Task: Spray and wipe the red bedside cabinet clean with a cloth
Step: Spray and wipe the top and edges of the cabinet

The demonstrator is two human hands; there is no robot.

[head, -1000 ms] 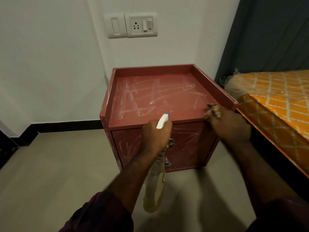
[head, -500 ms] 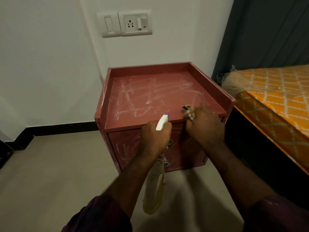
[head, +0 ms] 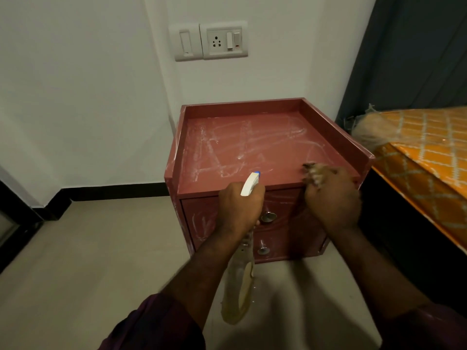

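— Head view: where's the cabinet?
— The cabinet point(head: 328, 130) stands against the wall, just beside the bed point(head: 429, 157). Its top and drawer fronts are streaked white.
— Left hand?
— The left hand point(head: 240, 205) is curled round the bottle's point(head: 240, 286) neck. The nozzle points at the top and the body hangs before the drawers.
— Right hand?
— The right hand point(head: 333, 200) is bunched round the cloth point(head: 314, 173), at the top's front edge, towards the right corner.
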